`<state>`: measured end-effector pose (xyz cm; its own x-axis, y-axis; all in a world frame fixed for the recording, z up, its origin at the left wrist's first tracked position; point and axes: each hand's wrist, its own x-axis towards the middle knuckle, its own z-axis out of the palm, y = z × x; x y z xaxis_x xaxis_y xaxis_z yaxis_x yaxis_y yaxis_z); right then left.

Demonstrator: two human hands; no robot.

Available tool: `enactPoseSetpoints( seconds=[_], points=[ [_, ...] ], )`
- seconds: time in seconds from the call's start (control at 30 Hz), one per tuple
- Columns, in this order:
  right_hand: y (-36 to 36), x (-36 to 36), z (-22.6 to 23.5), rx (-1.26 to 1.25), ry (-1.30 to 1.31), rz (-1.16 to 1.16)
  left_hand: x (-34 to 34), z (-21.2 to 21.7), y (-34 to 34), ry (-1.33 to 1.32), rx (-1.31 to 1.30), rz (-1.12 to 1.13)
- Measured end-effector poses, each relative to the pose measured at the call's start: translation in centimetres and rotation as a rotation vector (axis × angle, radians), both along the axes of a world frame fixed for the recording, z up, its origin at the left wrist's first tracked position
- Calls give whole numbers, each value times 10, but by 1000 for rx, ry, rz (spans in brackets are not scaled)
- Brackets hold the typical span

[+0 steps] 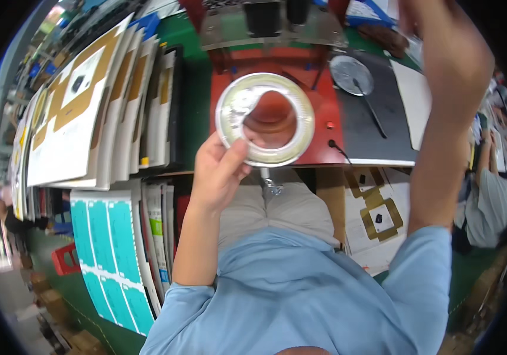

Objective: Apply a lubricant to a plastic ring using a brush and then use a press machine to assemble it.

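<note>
In front of my lap, my left hand [221, 168] is closed on the near left edge of a shiny, pale ring-shaped disc [305, 118]. My thumb lies across its face. Fingertips and red show through its middle; whether that is an open hole or clear material, I cannot tell. Behind the disc is the red base [324, 136] of a bench machine. My right arm reaches up along the right side, and the raised right hand [443, 35] is smeared by motion and partly cut off by the view's upper rim. Its fingers cannot be made out.
A round silver dish [348, 66] with a dark-handled tool [375, 115] sits on the dark mat at right. The machine's clear plate [236, 35] overhangs the back. Stacked printed boards [70, 124] lean at left, teal-printed sheets [108, 236] below. Printed card [378, 219] lies under the bench.
</note>
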<state>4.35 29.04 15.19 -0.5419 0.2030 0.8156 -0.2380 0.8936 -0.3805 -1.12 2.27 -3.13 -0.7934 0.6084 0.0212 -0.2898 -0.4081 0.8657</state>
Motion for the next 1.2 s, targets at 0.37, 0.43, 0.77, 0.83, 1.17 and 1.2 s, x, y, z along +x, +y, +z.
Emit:
enactPoseSetpoints(
  seconds=[0.37,0.43,0.77,0.83,1.17,1.2],
  points=[
    [-76,110,-212,-315,-373,181,58,-30,68,149,0,190],
    [-67,118,-215,-265,-226,116,64,-30,75,191,-28,148],
    [-30,138,-213,-240,-157,79,75,-25,106,150,3,58],
    [-26,140,-214,-269,-155,57,79,-31,118,187,-58,49],
    [38,183,-229,-1557,-112,422,104,-37,180,66,-130,-243],
    [49,188,-227,-1559,-103,369,108,-38,192,38,-133,-268]
  ],
)
